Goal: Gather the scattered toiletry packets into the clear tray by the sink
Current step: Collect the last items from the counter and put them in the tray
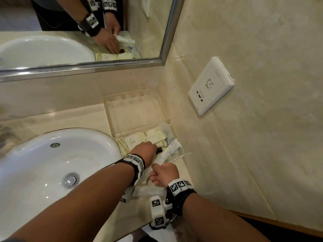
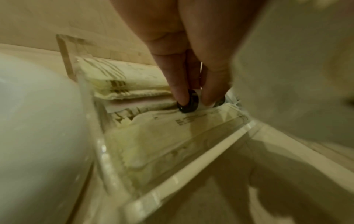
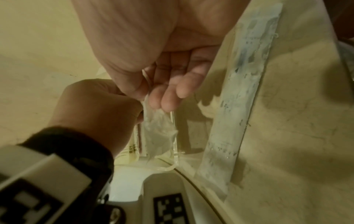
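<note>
The clear tray [image 1: 111,119] stands on the counter between the sink and the side wall, with several cream packets [image 1: 138,140] at its near end. Over those packets, my left hand [image 1: 155,148] pinches a small black-capped bottle [image 1: 159,151]; in the left wrist view its fingertips [image 2: 182,98] sit on the black cap [image 2: 188,103] above the cream packets [image 2: 153,133]. My right hand [image 1: 157,167] pinches the near end of a long translucent packet [image 1: 170,151] that leans over the tray's near corner. The right wrist view shows that translucent packet [image 3: 159,128] hanging from my right hand [image 3: 153,100].
A white sink [image 1: 43,168] lies left of the tray. Another long white packet [image 1: 150,190] lies on the counter under my wrists and shows in the right wrist view [image 3: 239,106]. A wall socket [image 1: 209,86] is on the right wall, and a mirror [image 1: 70,32] hangs behind.
</note>
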A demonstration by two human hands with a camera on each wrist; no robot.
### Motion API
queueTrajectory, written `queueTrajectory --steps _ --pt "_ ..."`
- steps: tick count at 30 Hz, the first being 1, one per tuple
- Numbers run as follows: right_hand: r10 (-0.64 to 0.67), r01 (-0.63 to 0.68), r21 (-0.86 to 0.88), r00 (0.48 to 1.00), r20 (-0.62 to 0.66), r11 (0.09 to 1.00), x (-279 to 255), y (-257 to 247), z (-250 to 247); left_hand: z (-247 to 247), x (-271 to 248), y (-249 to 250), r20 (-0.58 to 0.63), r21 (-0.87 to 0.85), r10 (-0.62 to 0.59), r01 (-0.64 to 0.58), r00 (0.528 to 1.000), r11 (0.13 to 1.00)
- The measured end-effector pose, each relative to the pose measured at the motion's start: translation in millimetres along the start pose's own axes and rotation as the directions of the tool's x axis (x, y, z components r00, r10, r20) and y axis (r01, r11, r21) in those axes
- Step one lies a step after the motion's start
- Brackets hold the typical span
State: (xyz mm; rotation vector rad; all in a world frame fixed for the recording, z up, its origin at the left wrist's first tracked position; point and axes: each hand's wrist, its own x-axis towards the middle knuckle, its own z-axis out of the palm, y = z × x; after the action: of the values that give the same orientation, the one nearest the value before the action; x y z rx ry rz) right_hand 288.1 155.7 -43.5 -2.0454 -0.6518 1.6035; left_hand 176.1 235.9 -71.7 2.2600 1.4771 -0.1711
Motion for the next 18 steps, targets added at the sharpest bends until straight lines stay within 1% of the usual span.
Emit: queueTrajectory --steps 4,7,9,10,12,13,15,17,18 --pt "-0.042 0.042 -0.059 0.999 -0.002 0.997 -1 -4 -1 0 -5 -5 -0.042 -0.056 0.046 -0.048 0.998 0.997" --pt "-0.097 0.095 -0.109 0.995 -0.008 0.989 -7 -11 -3 -5 -11 -10 -0.053 -0.078 0.06 -0.064 0.997 0.995" --pt "-0.167 0.161 -0.22 0.986 -0.011 0.962 -9 -17 -4 -12 -15 -15 -0.061 -0.092 0.059 -0.065 0.996 0.994" --pt "-0.217 0.206 -0.294 0.976 -0.007 0.933 -9 -21 -5 -16 -17 -18 -0.066 -0.103 0.047 -0.053 0.997 0.993" --pt "-0.307 0.279 -0.466 0.952 0.017 0.84 -10 -31 -8 -22 -23 -28 -0.08 -0.142 -0.01 -0.001 0.997 0.99" --pt "-0.338 0.304 -0.561 0.94 0.046 0.77 -9 -37 -10 -25 -26 -35 -0.087 -0.17 -0.055 0.04 0.995 0.985" --pt "-0.392 0.346 -0.739 0.912 0.121 0.578 -6 -48 -16 -28 -34 -51 -0.105 -0.22 -0.158 0.132 0.982 0.967" --pt "-0.437 0.363 -0.844 0.882 0.176 0.394 0 -58 -20 -32 -44 -66 -0.1 -0.257 -0.253 0.221 0.962 0.941" --pt "-0.451 0.358 -0.878 0.871 0.193 0.316 4 -61 -22 -33 -50 -73 -0.085 -0.266 -0.291 0.259 0.953 0.928"
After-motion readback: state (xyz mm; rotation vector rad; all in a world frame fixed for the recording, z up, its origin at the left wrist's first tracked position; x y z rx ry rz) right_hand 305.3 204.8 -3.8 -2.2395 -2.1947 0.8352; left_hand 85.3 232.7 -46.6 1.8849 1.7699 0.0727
